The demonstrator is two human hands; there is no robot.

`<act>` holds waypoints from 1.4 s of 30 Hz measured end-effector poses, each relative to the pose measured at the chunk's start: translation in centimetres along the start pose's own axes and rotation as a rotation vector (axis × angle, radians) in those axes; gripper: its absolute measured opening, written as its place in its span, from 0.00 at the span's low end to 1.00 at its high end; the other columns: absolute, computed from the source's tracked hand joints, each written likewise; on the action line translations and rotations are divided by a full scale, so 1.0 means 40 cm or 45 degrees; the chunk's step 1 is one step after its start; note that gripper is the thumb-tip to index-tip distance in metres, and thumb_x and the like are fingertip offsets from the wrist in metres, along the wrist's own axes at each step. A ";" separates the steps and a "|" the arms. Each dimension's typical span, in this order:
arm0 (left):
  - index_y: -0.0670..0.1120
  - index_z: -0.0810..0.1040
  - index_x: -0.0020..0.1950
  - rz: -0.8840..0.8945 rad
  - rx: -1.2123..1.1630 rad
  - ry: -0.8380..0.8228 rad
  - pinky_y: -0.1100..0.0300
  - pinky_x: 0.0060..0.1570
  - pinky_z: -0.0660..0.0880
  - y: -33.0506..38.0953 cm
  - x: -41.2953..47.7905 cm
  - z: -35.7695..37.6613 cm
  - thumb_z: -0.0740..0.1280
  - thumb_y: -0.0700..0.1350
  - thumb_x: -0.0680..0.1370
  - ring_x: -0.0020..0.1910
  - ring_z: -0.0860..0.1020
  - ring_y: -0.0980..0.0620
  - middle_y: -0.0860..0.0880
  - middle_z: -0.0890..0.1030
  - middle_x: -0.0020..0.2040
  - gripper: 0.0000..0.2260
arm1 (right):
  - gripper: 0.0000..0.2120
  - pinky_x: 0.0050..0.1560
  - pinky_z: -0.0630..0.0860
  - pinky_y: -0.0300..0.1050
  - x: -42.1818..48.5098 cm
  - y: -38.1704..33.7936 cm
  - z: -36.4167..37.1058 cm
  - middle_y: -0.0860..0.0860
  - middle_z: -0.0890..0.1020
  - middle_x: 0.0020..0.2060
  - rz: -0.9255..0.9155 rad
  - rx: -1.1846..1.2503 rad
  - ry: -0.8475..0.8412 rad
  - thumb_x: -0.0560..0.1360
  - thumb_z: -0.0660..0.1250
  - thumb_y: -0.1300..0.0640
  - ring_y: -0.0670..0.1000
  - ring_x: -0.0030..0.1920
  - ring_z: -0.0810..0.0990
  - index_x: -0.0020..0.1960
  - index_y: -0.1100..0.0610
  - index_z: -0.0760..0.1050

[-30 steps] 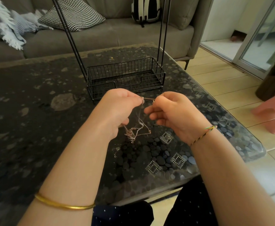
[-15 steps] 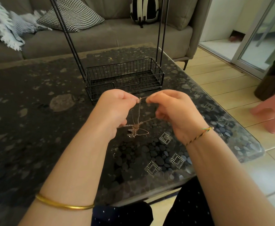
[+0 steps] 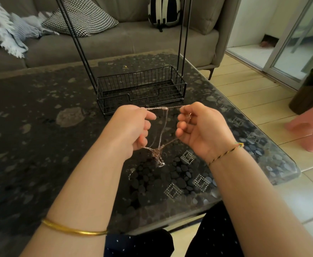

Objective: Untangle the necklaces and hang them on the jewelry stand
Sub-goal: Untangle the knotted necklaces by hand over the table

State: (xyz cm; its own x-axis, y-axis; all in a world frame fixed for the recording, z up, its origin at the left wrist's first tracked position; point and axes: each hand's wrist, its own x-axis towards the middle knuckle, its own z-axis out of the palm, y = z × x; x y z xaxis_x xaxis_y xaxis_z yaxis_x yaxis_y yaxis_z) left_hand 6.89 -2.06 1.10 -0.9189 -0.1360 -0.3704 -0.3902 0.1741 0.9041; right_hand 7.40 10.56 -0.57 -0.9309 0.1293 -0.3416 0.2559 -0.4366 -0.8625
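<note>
Thin tangled necklaces (image 3: 159, 151) hang between my two hands above the dark table. A chain stretches level from my left hand (image 3: 131, 127) to my right hand (image 3: 200, 127), and each hand pinches an end of it. Other strands drop to a knotted clump below, with a small pendant dangling just over the glass. The black wire jewelry stand (image 3: 140, 89) sits right behind my hands. Its basket base is visible and its thin uprights run out of the top of the view, so the hanging bars are hidden.
The glass-topped table (image 3: 40, 127) with a pebble pattern ends at a rounded corner on the right. A grey sofa (image 3: 114, 41) with a cushion, blanket and backpack lies behind. A pink stool (image 3: 311, 127) stands on the floor to the right.
My hands have drawn apart, stretching the top chain into a level line. The knotted clump has tightened and hangs lower between them.
</note>
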 end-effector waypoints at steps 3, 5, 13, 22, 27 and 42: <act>0.44 0.78 0.46 -0.030 -0.089 0.039 0.68 0.19 0.65 0.001 0.003 -0.007 0.57 0.39 0.80 0.21 0.67 0.58 0.50 0.77 0.29 0.11 | 0.06 0.19 0.64 0.33 0.006 0.001 -0.004 0.52 0.70 0.29 0.039 0.037 0.038 0.75 0.57 0.64 0.45 0.20 0.66 0.40 0.60 0.69; 0.43 0.78 0.48 -0.043 -0.171 0.059 0.68 0.19 0.67 0.006 0.001 -0.012 0.57 0.37 0.80 0.22 0.68 0.58 0.48 0.82 0.32 0.10 | 0.07 0.18 0.58 0.32 0.009 0.003 -0.006 0.50 0.65 0.27 0.062 0.005 0.038 0.75 0.57 0.64 0.44 0.19 0.61 0.39 0.58 0.69; 0.45 0.78 0.48 -0.035 -0.348 0.125 0.67 0.23 0.73 0.007 0.003 -0.015 0.56 0.34 0.80 0.31 0.77 0.56 0.46 0.85 0.41 0.12 | 0.03 0.21 0.53 0.35 -0.005 0.001 -0.003 0.45 0.60 0.19 -0.053 -0.128 0.037 0.75 0.64 0.61 0.44 0.19 0.55 0.45 0.59 0.76; 0.46 0.80 0.47 -0.059 -0.376 0.203 0.65 0.25 0.73 -0.001 0.019 -0.015 0.59 0.35 0.79 0.35 0.75 0.54 0.48 0.78 0.40 0.11 | 0.05 0.28 0.75 0.39 -0.006 -0.006 0.003 0.52 0.73 0.32 -0.053 0.136 0.041 0.73 0.60 0.64 0.47 0.27 0.70 0.39 0.61 0.73; 0.43 0.78 0.49 -0.146 -0.487 0.057 0.70 0.18 0.61 -0.003 0.022 -0.023 0.59 0.41 0.79 0.21 0.66 0.58 0.50 0.77 0.31 0.08 | 0.09 0.28 0.76 0.39 -0.006 -0.007 0.002 0.59 0.83 0.41 -0.022 0.323 -0.031 0.75 0.55 0.63 0.50 0.28 0.78 0.37 0.59 0.69; 0.43 0.79 0.49 -0.023 -0.697 0.110 0.68 0.22 0.67 0.010 0.006 -0.030 0.52 0.52 0.82 0.41 0.85 0.52 0.47 0.85 0.44 0.19 | 0.04 0.37 0.76 0.44 0.004 0.036 0.002 0.45 0.74 0.27 -0.343 -1.240 -0.057 0.70 0.69 0.57 0.45 0.30 0.72 0.40 0.56 0.81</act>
State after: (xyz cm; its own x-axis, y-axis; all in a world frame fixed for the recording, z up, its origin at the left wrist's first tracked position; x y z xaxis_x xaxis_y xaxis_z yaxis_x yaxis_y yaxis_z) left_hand 6.58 -3.21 1.64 -0.8951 -0.2176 -0.3892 -0.2977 -0.3581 0.8849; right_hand 7.60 9.89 -1.85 -0.9929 0.0739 -0.0933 0.1182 0.5217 -0.8449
